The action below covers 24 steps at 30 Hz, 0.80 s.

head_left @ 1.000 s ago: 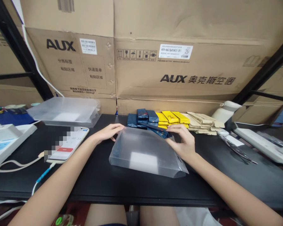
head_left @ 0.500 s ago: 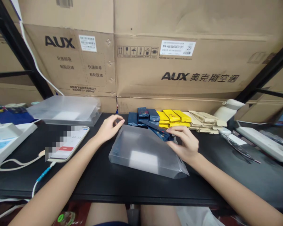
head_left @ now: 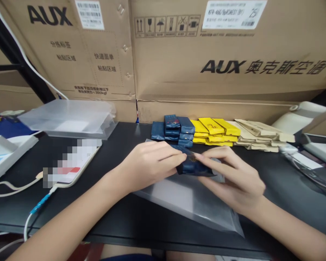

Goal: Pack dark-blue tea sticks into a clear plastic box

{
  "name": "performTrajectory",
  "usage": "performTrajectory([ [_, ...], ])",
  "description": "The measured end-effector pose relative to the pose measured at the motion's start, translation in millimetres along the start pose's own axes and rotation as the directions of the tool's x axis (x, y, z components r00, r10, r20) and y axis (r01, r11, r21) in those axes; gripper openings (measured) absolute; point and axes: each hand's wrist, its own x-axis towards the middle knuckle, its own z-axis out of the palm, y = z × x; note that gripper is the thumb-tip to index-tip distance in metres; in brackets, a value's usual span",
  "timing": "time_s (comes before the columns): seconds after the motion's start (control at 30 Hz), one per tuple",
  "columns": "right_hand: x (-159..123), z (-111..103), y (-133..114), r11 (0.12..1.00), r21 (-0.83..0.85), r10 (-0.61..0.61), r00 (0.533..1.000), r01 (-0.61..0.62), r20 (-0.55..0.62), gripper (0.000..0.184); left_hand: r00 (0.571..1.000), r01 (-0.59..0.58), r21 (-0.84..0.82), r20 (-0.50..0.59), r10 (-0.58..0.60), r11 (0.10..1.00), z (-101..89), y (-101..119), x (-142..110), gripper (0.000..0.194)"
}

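My left hand (head_left: 149, 165) and my right hand (head_left: 235, 179) meet over the black table (head_left: 119, 214), both pinching a dark blue packet (head_left: 192, 167) at the mouth of a frosted clear plastic bag (head_left: 195, 204). The bag lies flat under my hands, its bottom end pointing toward me and to the right. Just behind it sit a pile of dark blue packets (head_left: 172, 129), a pile of yellow packets (head_left: 213, 130) and a pile of tan packets (head_left: 260, 135) in a row along the cardboard wall.
A stack of frosted bags (head_left: 67, 117) lies at the back left. A phone (head_left: 73, 163) on a charging cable rests left of my arm. White boxes (head_left: 5, 152) sit at the far left, a white device (head_left: 304, 114) at the right. AUX cartons (head_left: 222, 54) close off the back.
My left hand left the bag's far corner and came across to the blue packet in my right hand. Both hands and the bag drew nearer as the view tilted down.
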Motion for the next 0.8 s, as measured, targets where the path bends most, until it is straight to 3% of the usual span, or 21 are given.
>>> performTrajectory([
  [0.17,-1,-6,-3,0.989,0.133,0.062,0.998,-0.062,0.002,0.049,0.998,0.041,-0.043,-0.039,-0.042,0.998,-5.7,5,-1,0.018],
  [0.43,9,-20,-14,0.993,0.093,-0.082,0.99,0.071,0.116,0.042,0.983,0.036,-0.305,-0.162,-0.089,0.952,-3.0,25,6,0.022],
  [0.63,2,-21,-17,0.996,0.087,0.003,0.996,-0.011,0.092,0.045,0.979,0.067,-0.394,-0.152,-0.136,0.917,-1.8,26,7,0.018],
  [0.8,-4,-21,-19,0.989,0.125,0.079,0.997,-0.082,0.023,0.037,0.983,0.078,-0.362,-0.128,-0.132,0.929,-5.6,27,7,0.018],
])
